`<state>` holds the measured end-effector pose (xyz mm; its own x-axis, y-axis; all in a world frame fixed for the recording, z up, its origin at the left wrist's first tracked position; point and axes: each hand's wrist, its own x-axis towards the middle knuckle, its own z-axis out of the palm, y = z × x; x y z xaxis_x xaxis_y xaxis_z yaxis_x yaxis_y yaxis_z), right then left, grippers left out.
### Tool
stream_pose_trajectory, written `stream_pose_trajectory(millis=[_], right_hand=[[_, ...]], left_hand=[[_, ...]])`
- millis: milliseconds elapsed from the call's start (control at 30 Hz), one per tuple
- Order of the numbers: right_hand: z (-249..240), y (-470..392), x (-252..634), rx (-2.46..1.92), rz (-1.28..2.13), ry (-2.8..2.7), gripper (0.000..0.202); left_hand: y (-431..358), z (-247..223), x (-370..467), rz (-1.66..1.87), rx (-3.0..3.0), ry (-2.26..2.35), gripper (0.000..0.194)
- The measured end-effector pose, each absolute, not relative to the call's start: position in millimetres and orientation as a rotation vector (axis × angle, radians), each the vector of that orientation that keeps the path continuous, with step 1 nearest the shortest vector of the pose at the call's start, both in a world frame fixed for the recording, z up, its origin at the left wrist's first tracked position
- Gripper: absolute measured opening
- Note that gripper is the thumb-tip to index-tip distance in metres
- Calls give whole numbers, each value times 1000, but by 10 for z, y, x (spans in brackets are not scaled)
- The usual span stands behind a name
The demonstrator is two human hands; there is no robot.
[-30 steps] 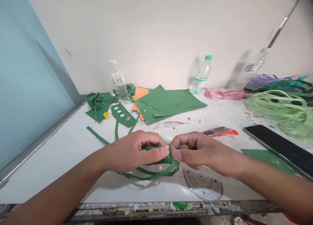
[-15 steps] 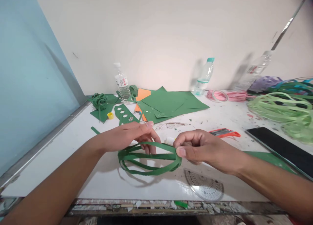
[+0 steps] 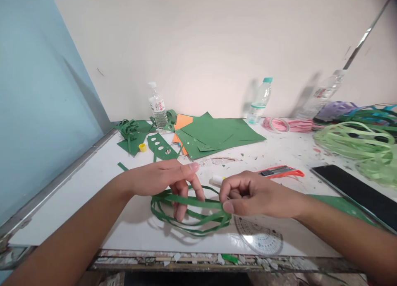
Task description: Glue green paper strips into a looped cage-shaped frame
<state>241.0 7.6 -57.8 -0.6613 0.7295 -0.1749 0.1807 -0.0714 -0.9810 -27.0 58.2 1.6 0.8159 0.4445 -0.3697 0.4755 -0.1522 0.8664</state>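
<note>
A loose, cage-like bundle of looped green paper strips [image 3: 198, 231] rests low over the white tabletop in front of me. My right hand [image 3: 248, 193] pinches its right end between thumb and fingers. From the left, my left hand [image 3: 166, 178] reaches over the loops; its fingers point down among the strips and its thumb is stretched out apart from them. Beyond the bundle lies a white glue tube [image 3: 217, 180], partly hidden by my right hand. A red box cutter [image 3: 281, 171] is behind that hand, and a clear protractor [image 3: 262, 238] lies just below it.
Green paper sheets [image 3: 223, 133] and orange paper [image 3: 183, 121] lie at the back. Three bottles stand by the wall, including a teal-capped bottle [image 3: 260, 102]. At right are a phone [image 3: 356, 191], light green strips [image 3: 350, 139] and pink strips [image 3: 300, 125]. A yellow cap [image 3: 142, 147] sits at left.
The bundle has tilted and its loops have shifted. My left fingers reach further down among the strips. My right hand keeps its pinch, and more of the glue tube shows.
</note>
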Motion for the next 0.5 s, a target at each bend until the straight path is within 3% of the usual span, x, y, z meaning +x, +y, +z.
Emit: stream_pose_trajectory(millis=[133,300,500], right_hand=[[-597,89,2435,-981,1847,-1957,32],[-599,111,2456,-955,1821,-2001,36],[-585,132,2473,-992,1714,-2035,43]], left_hand=[[583,0,-261,21,1774,717,70],[625,27,-305,355,1835,710,59],[317,155,-700,513,1959,1018,47]])
